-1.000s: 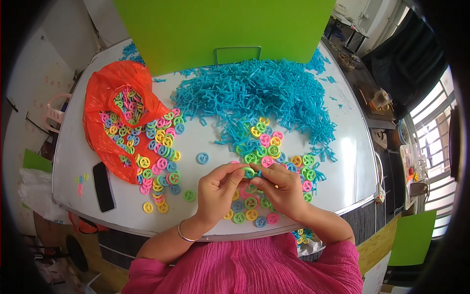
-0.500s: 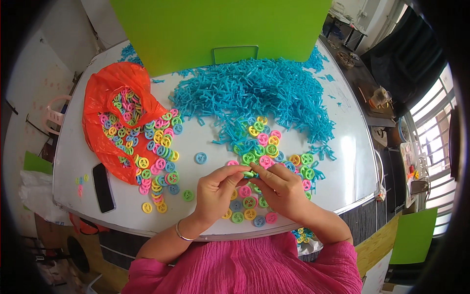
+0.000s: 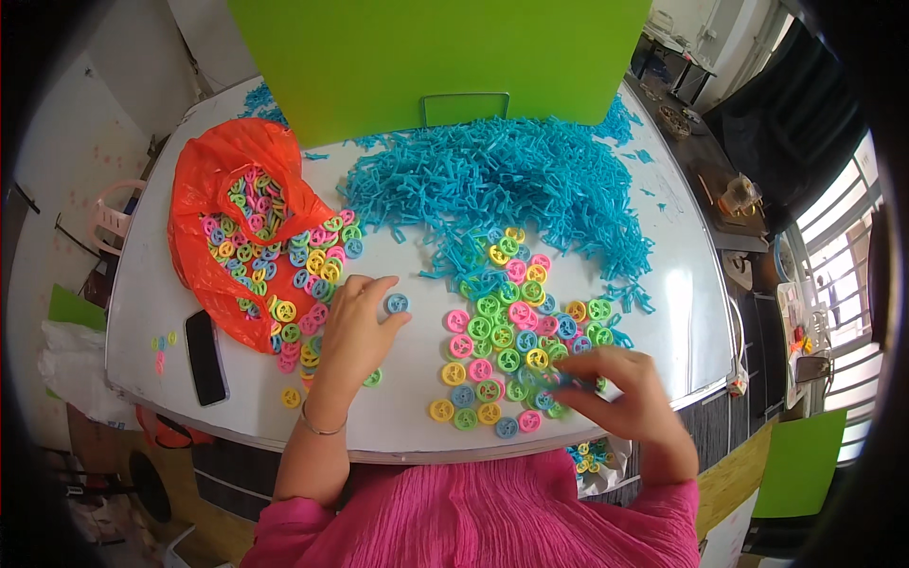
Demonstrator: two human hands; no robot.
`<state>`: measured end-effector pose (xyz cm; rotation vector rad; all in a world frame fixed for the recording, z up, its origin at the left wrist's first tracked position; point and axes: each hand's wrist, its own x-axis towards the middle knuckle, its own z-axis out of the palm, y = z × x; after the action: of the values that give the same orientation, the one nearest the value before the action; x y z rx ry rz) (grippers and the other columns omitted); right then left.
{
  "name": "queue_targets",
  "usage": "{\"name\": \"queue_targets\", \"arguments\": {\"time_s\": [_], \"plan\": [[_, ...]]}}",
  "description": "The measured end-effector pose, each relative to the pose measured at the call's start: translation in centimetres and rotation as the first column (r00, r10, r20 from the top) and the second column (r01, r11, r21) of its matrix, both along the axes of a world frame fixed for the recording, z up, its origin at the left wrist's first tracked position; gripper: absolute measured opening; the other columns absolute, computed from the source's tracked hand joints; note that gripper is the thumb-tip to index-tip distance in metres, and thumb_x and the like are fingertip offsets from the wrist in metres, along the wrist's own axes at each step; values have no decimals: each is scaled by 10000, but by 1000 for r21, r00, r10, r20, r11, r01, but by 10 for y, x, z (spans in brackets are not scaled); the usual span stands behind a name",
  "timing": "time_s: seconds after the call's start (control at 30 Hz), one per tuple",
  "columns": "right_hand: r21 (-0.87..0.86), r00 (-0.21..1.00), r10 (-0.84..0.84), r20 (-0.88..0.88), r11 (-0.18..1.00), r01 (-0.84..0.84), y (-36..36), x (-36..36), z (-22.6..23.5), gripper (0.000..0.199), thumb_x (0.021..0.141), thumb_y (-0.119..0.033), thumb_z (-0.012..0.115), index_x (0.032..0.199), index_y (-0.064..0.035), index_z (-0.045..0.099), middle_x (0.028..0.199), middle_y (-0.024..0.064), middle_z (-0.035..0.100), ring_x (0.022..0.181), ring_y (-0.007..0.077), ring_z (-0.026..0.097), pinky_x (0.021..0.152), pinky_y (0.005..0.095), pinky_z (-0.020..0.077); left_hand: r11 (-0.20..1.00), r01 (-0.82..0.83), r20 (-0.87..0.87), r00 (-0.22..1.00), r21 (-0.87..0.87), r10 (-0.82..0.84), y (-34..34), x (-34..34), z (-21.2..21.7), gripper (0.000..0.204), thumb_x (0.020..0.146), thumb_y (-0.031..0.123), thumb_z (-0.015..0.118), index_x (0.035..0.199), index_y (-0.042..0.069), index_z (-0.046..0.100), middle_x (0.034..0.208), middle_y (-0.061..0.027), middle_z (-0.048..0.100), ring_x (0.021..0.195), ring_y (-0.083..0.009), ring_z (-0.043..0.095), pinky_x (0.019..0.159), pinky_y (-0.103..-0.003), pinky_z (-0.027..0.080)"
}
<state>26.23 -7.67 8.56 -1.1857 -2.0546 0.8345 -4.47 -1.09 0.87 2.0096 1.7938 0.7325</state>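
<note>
Phone, dark and flat, near table's left edge, beside few stray rings too small to make out. Orange plastic bag next, slumped open, hiding part of ring load inside; rest spilled out toward table middle. Left hand laid palm down over spilled rings, fingers spread and loosely curled, fingertips reaching for single blue ring and just touching it; nothing pinched. Rings under palm hidden. Thin bracelet round left wrist, forearm rising from lower edge. Green panel upright at table's far side, cut off by top edge, masking whatever stands behind. Heap of blue plastic pieces spread before it, single shapes hard to tell apart. Cluster of coloured rings below heap: pink, green, yellow, blue, lying flat and close together. Right hand low at cluster's right edge, knuckles up, thumb and forefinger pressed together on something small and greenish; exactly what, impossible to tell, since fingers cover it. More rings half hidden beneath table edge by right wrist. Pink garment across bottom. Room at far right dark, bent by lens, unclear.
</note>
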Motion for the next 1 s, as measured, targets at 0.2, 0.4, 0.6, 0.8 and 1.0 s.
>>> {"name": "queue_targets", "arguments": {"time_s": [0.2,0.4,0.6,0.8,1.0], "plan": [[-269,787,468,403,882,-387,-46,88,20,373,764,-250,775,1103,-121,687,804,43,684,749,223,650,618,329,522,999,-20,-50,999,-47,17,4,5,0,350,724,127,763,1043,52,639,988,-93,590,896,-238,587,803,-360,475],[-292,856,384,345,911,-291,-30,69,19,391,803,-253,744,1163,-121,667,829,61,686,789,251,657,691,356,530,999,-31,126,991,-39,36,9,15,-2,254,743,91,763,901,21,577,845,-81,592,667,-162,576,633,-301,479],[389,936,42,349,902,-185,72,-25,-46,221,793,-73,687,1014,-82,689,1019,84,658,916,271,625,784,379,502,973,146,613,790,-178,-6,3,25,-2,204,824,91,725,912,29,551,824,-44,621,692,-102,594,625,-243,480],[477,913,32,406,845,-241,115,-44,-73,246,753,-70,698,997,-81,673,1120,87,633,1039,292,582,891,409,450,853,392,932,248,-346,264,-4,36,9,152,915,79,627,1048,49,563,963,-46,647,834,-133,643,734,-251,532],[236,998,25,-54,972,-11,90,-38,-64,142,816,3,679,938,-56,638,1144,133,628,929,220,651,764,330,524,820,452,918,-4,-352,396,-9,33,4,177,925,82,609,1094,60,563,1003,-78,658,901,-168,661,746,-251,541]]}}
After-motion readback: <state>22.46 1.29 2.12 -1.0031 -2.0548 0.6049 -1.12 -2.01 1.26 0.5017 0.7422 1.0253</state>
